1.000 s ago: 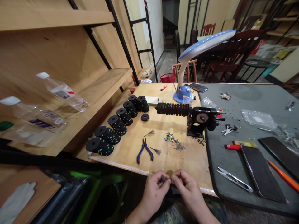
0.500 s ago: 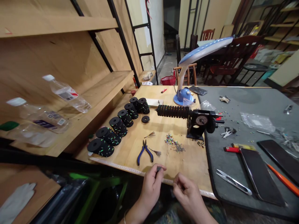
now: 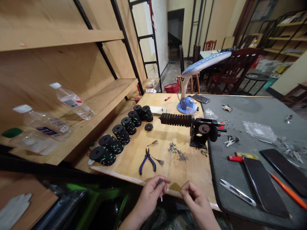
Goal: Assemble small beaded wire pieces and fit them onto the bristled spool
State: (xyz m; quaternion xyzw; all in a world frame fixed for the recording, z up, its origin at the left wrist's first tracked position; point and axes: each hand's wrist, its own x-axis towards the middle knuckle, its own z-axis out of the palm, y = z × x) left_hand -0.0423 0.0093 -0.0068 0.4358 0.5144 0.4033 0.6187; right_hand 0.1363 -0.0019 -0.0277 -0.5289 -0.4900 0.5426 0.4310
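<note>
At the table's front edge my left hand (image 3: 149, 193) is closed, pinching a small dark grey piece (image 3: 160, 181); a short white tip shows below its fingers. To its right, my right hand (image 3: 195, 199) has thumb and fingertips pressed together, and whatever may be between them is too small to see. Blue-handled pliers (image 3: 148, 162) lie with their jaws slightly apart, just beyond my left hand. Two small fibre tufts (image 3: 158, 161) lie by the pliers. Farther right are a pile of coloured beads (image 3: 173, 147) and a heap of tiny metal pieces (image 3: 182, 156).
Several black foam spools (image 3: 103, 155) stand in a row at left. A small black machine (image 3: 200, 131) carries stacked dark discs, before a blue desk lamp (image 3: 187, 104). Thread snips (image 3: 238, 192), phone-like slabs and an orange tool (image 3: 289, 191) lie on the grey mat (image 3: 254, 110).
The view has tilted up slightly, so the table things sit lower. My hands have moved a little farther apart, and a white tip now shows under my left hand.
</note>
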